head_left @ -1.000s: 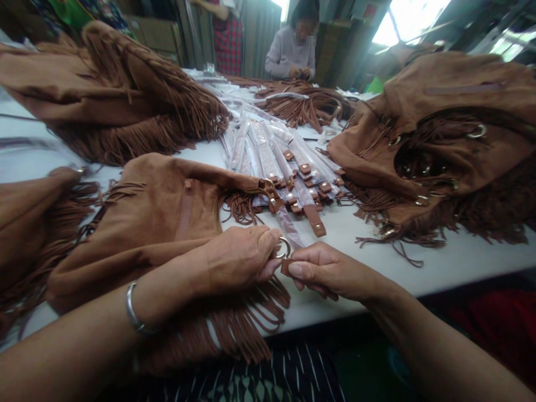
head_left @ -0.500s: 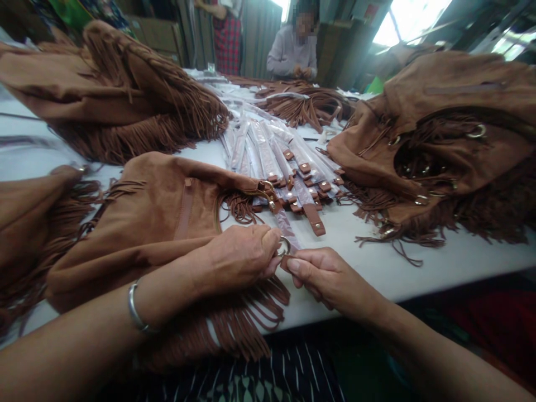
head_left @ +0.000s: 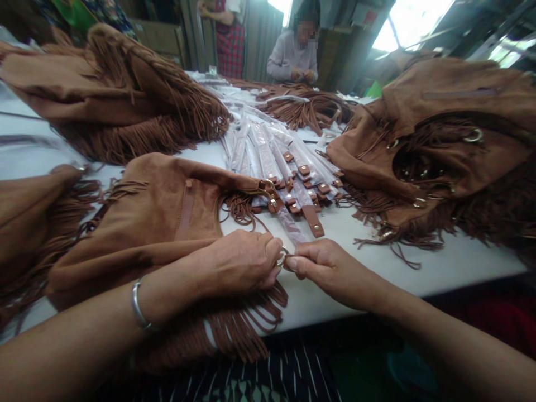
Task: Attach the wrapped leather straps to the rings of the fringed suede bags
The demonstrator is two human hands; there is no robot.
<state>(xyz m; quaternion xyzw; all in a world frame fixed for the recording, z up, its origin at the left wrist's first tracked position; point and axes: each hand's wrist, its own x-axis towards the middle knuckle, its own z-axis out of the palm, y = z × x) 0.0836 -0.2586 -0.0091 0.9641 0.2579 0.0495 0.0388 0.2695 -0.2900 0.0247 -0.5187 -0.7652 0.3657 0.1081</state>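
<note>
Ring (head_left: pixel 285 250) has dipped, left hand (head_left: pixel 247 259) pinching it, right hand (head_left: pixel 330 271) pinching brown tab (head_left: pixel 287 262); fringed bags (head_left: pixel 157 206), wrapped straps (head_left: pixel 263 149) around

Two hands: one left hand (head_left: pixel 247 261), one right hand (head_left: pixel 330 271). One bangle (head_left: pixel 134 301). Between the hands, one ring (head_left: pixel 281 260) and one tab (head_left: pixel 287 260). One counter (head_left: pixel 377 268). At least four bags: one front bag (head_left: pixel 159 206), one left-edge bag (head_left: pixel 29 206), one far-left bag (head_left: pixel 104 100), one right bag (head_left: pixel 489 162). More than ten straps (head_left: pixel 263 151), too overlapped for an exact count. At least two other people, one in grey (head_left: pixel 288 58), one in check (head_left: pixel 229 47).
</note>
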